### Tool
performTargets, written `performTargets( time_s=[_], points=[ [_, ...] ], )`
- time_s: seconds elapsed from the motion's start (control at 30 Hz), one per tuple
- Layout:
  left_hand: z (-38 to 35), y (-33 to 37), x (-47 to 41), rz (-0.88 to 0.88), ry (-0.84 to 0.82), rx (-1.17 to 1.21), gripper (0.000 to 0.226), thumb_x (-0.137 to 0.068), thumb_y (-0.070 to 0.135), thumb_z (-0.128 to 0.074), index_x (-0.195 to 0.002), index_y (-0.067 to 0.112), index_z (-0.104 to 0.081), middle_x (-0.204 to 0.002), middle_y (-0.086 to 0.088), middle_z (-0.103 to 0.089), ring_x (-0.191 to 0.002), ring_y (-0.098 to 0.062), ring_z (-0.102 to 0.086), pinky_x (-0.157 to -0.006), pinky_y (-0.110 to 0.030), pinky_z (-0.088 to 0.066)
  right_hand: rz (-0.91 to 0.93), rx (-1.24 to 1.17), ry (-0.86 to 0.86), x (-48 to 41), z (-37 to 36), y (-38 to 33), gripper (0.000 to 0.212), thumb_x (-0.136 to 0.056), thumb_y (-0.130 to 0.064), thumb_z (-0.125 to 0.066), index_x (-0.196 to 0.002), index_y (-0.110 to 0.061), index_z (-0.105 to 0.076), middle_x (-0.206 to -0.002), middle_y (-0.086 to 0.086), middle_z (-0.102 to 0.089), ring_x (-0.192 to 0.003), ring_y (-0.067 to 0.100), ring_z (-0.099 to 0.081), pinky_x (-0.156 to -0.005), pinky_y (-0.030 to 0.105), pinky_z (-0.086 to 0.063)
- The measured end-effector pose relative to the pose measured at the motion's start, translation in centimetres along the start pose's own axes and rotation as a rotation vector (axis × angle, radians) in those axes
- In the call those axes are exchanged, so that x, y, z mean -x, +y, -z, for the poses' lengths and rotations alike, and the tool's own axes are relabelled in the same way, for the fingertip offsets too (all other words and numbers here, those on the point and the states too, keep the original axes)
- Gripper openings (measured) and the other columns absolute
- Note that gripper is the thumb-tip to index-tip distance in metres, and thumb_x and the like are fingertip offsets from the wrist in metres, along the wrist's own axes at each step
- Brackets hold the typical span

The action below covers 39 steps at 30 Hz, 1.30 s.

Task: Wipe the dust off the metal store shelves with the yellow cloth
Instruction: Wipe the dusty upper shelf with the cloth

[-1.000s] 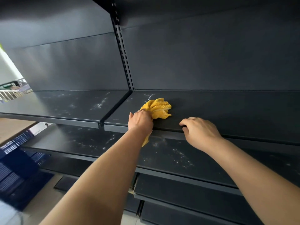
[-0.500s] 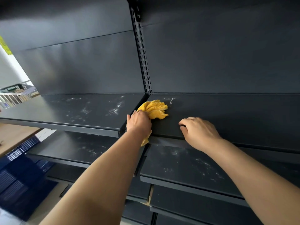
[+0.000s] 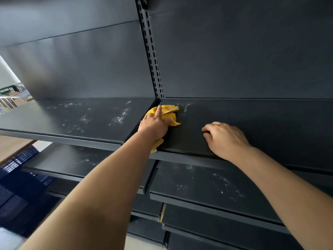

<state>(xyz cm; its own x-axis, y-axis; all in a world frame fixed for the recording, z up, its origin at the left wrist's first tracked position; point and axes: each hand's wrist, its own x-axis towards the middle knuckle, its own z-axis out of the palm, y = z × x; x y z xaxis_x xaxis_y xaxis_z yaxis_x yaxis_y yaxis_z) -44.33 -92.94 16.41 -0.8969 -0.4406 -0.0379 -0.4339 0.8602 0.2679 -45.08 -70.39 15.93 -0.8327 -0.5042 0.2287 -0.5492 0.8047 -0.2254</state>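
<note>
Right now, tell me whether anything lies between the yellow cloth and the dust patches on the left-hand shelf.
Nothing visible does. The yellow cloth, gripped by the left hand, sits at the seam beside the left shelf; only that narrow gap between shelves separates it from the dust patches.

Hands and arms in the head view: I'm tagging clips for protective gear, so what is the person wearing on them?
Nothing that shows. The left hand and right hand are bare: no gloves, rings, watch or bracelet. The left arm and right arm are bare too, with no sleeve in view up to the frame's edge.
</note>
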Motion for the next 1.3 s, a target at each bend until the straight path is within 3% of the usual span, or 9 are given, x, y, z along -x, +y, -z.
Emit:
performTargets(
  time_s=[0.13,0.3,0.57,0.67,0.8,0.9,1.07,1.3],
  points=[
    [0.4,0.5,-0.7,0.022,-0.053,-0.017,0.062,-0.096,0.055,-0.030,-0.151,0.037,-0.007,-0.158,-0.001,-0.009,-0.144,-0.031,-0.010,-0.113,-0.046,-0.017,0.034,0.012,-0.037,-1.3,0.7,0.3,0.030,-0.098,-0.027,-0.041,-0.123,-0.025,-0.057,-0.122,-0.003,-0.059,-0.110,0.021,-0.055,-0.084,0.035,-0.044],
    [-0.1,1.4,-2.5,-0.020,-0.024,-0.076,0.049,-0.097,0.048,-0.034,-0.144,0.035,-0.032,-0.151,-0.006,-0.022,-0.138,-0.034,-0.022,-0.110,-0.048,-0.025,0.066,0.036,-0.058,-2.7,0.4,0.5,0.031,-0.097,-0.029,-0.042,-0.125,-0.024,-0.055,-0.126,-0.002,-0.057,-0.113,0.022,-0.053,-0.087,0.037,-0.043],
    [-0.7,2.5,-7.0,-0.056,-0.013,-0.051,0.052,-0.096,0.050,-0.034,-0.142,0.025,-0.036,-0.153,-0.007,-0.017,-0.138,-0.034,-0.021,-0.110,-0.048,-0.026,-0.034,0.027,-0.128,-4.7,-0.3,-0.2,0.035,-0.097,-0.033,-0.043,-0.130,-0.024,-0.051,-0.132,-0.001,-0.053,-0.116,0.022,-0.051,-0.091,0.041,-0.044],
    [-0.7,2.4,-8.8,-0.098,-0.004,-0.023,0.057,-0.095,0.050,-0.035,-0.144,0.023,-0.032,-0.153,-0.006,-0.016,-0.138,-0.032,-0.020,-0.110,-0.046,-0.025,-0.100,0.031,-0.140,-5.3,-0.5,-0.6,0.039,-0.097,-0.034,-0.043,-0.134,-0.024,-0.046,-0.135,-0.001,-0.051,-0.119,0.022,-0.050,-0.094,0.041,-0.044],
    [-0.8,2.4,-10.4,-0.157,-0.018,0.000,0.069,-0.094,0.052,-0.036,-0.151,0.028,-0.007,-0.158,-0.004,-0.008,-0.144,-0.030,-0.011,-0.115,-0.044,-0.017,-0.167,0.008,-0.130,-5.4,-1.0,-0.9,0.043,-0.098,-0.034,-0.042,-0.139,-0.025,-0.039,-0.138,-0.001,-0.048,-0.121,0.021,-0.049,-0.096,0.038,-0.044],
    [-0.8,2.6,-11.6,-0.185,-0.047,0.009,0.073,-0.092,0.056,-0.036,-0.151,0.033,0.000,-0.160,-0.002,-0.005,-0.145,-0.030,-0.008,-0.115,-0.044,-0.014,-0.200,-0.011,-0.120,-5.1,-1.6,-0.9,0.045,-0.099,-0.034,-0.039,-0.143,-0.023,-0.035,-0.146,-0.002,-0.041,-0.128,0.020,-0.045,-0.103,0.036,-0.039],
    [-0.7,3.4,-12.8,-0.251,-0.061,-0.027,0.062,-0.094,0.052,-0.040,-0.148,0.030,-0.022,-0.155,-0.006,-0.020,-0.137,-0.035,-0.025,-0.109,-0.045,-0.026,-0.246,-0.065,-0.117,-5.0,-1.8,-0.9,0.048,-0.100,-0.034,-0.039,-0.145,-0.024,-0.030,-0.151,-0.003,-0.034,-0.134,0.019,-0.038,-0.109,0.036,-0.034],
    [-0.5,4.6,-11.2,-0.394,-0.094,0.018,0.048,-0.096,0.040,-0.043,-0.143,0.033,-0.037,-0.153,0.000,-0.025,-0.136,-0.028,-0.028,-0.107,-0.038,-0.029,-0.294,-0.078,-0.077,-5.0,-1.9,-1.0,0.053,-0.099,-0.032,-0.043,-0.148,-0.026,-0.024,-0.150,-0.002,-0.036,-0.134,0.020,-0.039,-0.106,0.036,-0.036]
  ],
)
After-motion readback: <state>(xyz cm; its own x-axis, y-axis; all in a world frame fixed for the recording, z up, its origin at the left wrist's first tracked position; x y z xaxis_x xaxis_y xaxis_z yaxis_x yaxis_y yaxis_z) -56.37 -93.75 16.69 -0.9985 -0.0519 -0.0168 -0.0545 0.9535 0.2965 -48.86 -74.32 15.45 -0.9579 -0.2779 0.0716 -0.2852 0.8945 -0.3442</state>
